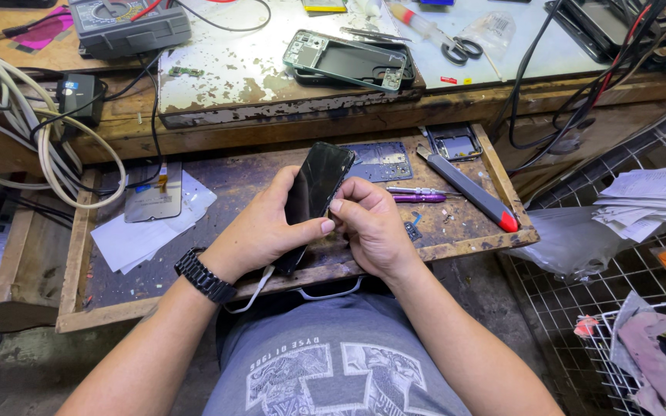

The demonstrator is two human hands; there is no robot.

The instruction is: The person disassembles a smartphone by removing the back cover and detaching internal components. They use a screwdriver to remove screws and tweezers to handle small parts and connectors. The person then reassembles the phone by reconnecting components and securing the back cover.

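My left hand (260, 231) grips the black phone (314, 196) tilted over the pull-out wooden tray (456, 243) so I can see its edge, while my right hand (371, 227) pinches that edge, and the purple screwdriver (418, 197) lies just right of the phone, easy to grab.

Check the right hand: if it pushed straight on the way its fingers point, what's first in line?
The right hand points left; its fingertips already meet the edge of the black phone, with the left hand's thumb close behind it.

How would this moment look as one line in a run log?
left hand: grips flat black glossy phone | right hand: fingertips at phone's edge | place: over open wooden drawer
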